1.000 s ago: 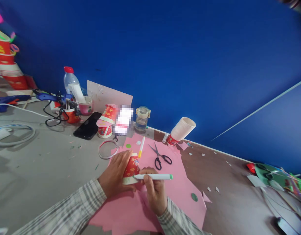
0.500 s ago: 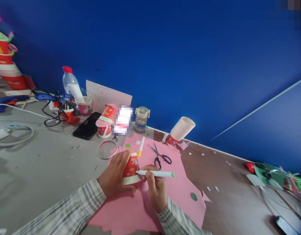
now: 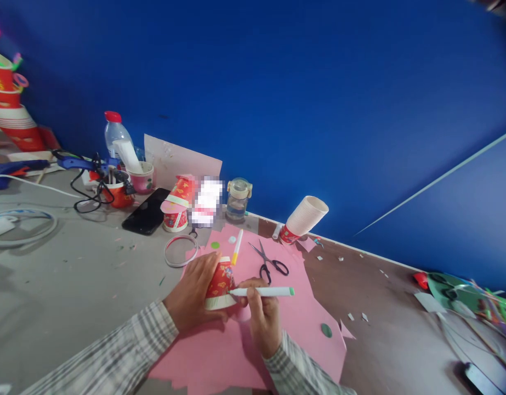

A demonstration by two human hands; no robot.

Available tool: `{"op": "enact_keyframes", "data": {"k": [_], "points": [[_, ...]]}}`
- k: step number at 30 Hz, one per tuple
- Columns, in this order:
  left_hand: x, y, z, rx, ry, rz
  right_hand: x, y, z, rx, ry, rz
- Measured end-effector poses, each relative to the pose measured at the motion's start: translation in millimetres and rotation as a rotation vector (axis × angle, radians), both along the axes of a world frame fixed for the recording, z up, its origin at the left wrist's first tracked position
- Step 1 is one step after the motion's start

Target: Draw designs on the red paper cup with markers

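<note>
- Left hand (image 3: 197, 293): fingers partly open, curved round red cup (image 3: 220, 280).
- Right hand (image 3: 261, 315): fingers pinched on white marker (image 3: 269, 292), nib at cup.
- Red cup: wide rim downward, over pink paper (image 3: 300, 329).

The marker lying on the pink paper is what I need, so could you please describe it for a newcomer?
Below the blue wall, find the large pink paper. Near its far edge, just left of the black-handled scissors, lies a slim white marker. Its yellow end sets it apart from the green-ended marker in the right hand.
</note>
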State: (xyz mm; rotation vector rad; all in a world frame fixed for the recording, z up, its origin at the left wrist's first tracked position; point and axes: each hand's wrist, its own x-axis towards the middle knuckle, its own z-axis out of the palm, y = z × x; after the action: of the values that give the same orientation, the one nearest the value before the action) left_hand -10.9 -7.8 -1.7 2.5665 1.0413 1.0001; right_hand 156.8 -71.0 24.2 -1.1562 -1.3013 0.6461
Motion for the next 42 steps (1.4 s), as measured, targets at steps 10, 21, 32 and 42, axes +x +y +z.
{"op": "enact_keyframes", "data": {"k": [10,21,32,42], "points": [[-0.6,-0.2,0.8,0.006,-0.007,-0.007,-1.6,-5.2,-2.0,0.005,0.110,0.032],[0.2,-1.0,2.3,-0.021,0.002,-0.016,-4.7,-8.5,0.4,0.040,0.038,0.083],[1.2,-1.7,1.8,-0.034,0.002,-0.003,-2.6,-8.5,1.1,0.019,-0.032,0.117],[0.6,-0.6,2.4,-0.034,0.001,-0.015,1.5,-5.9,-7.1,0.002,0.132,0.091]]}}
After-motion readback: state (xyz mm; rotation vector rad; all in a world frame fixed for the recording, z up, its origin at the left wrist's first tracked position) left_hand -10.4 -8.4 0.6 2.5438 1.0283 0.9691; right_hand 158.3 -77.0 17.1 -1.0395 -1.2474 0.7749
